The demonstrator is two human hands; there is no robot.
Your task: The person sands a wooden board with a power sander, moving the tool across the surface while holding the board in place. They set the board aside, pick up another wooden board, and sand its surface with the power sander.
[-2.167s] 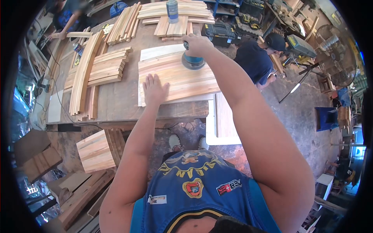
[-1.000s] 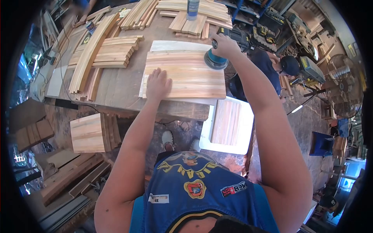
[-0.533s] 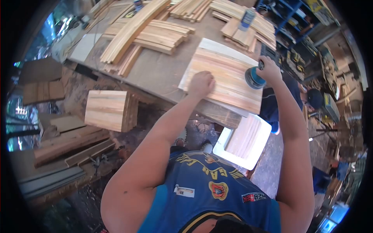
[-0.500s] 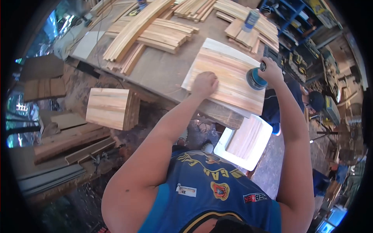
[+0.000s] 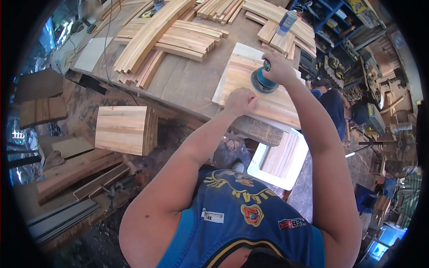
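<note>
A striped board of glued wooden strips (image 5: 286, 107) lies on a pale sheet (image 5: 243, 49) at the near edge of the workbench (image 5: 178, 85). My right hand (image 5: 280, 69) is wrapped over the top of a teal and black orbital sander (image 5: 264, 82), whose pad rests on the board. My left hand (image 5: 241, 102), fingers curled, presses on the board's near left edge and holds it. The sander's pad is just right of and beyond my left hand. My right forearm covers part of the board's right side.
Stacked wooden strips (image 5: 178, 40) and a spray can (image 5: 287, 22) stand on the bench. Below left is a pile of finished-looking boards (image 5: 120, 129). A white stool (image 5: 279, 158) with a panel stands under the bench edge. Another person (image 5: 333, 107) crouches to the right.
My right hand has slid the sander leftward across the board, from its right edge toward my left hand. My left hand stays at the board's near left edge.
</note>
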